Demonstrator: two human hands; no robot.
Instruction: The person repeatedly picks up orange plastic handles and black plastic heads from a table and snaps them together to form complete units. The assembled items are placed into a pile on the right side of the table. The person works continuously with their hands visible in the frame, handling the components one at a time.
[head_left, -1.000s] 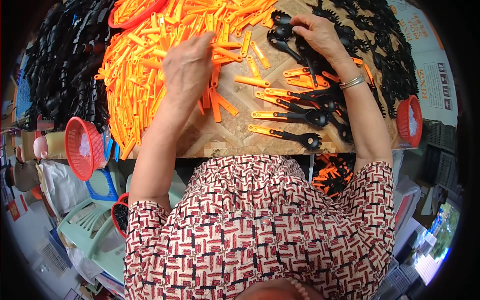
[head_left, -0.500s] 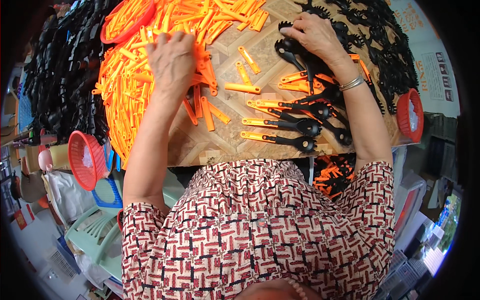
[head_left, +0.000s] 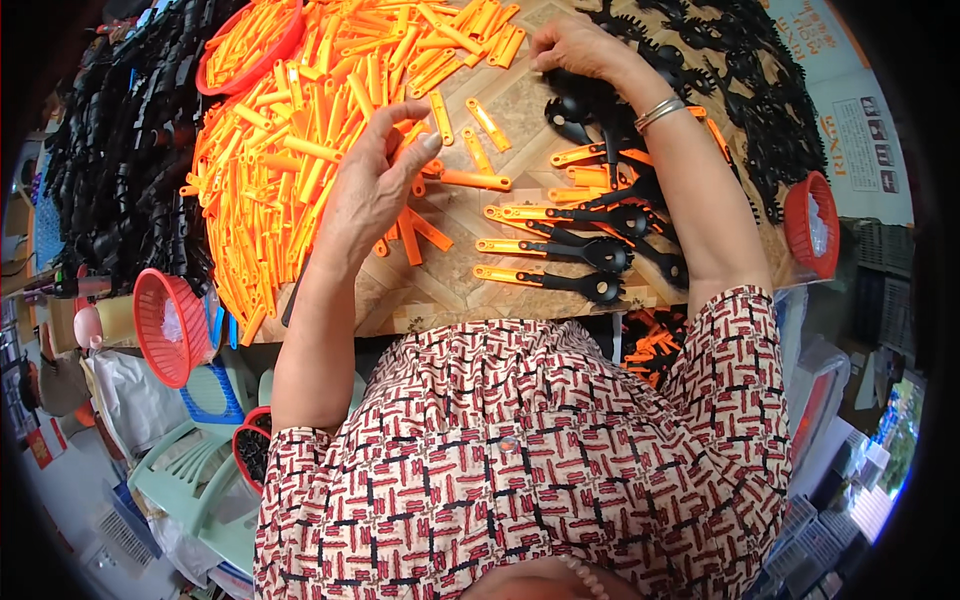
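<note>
My left hand [head_left: 372, 185] hovers at the right side of a heap of orange plastic handles [head_left: 300, 150]. Its fingers are curved, with the thumb apart from them; orange shows in the gap, and the hand seems empty. Near the thumb lies one orange handle [head_left: 441, 118]. My right hand [head_left: 585, 50], wearing a silver bangle [head_left: 660, 112], has its fingers closed at the far middle of the table; what they grip is hidden. Black spoon heads [head_left: 568, 118] lie just under it. Nearer me, several black spoons with orange handles [head_left: 510, 247] lie in a row.
Black utensil heads [head_left: 745, 90] cover the table's right side; more black parts [head_left: 130, 150] are stacked at the left. Red baskets stand at the left edge [head_left: 165, 325], right edge [head_left: 812, 225] and far left [head_left: 297, 35]. A green chair [head_left: 175, 465] stands at lower left.
My left hand has moved right and nearer from over the heap, and another orange handle now shows beside it. My right hand has shifted left, off the black utensil head it was touching.
</note>
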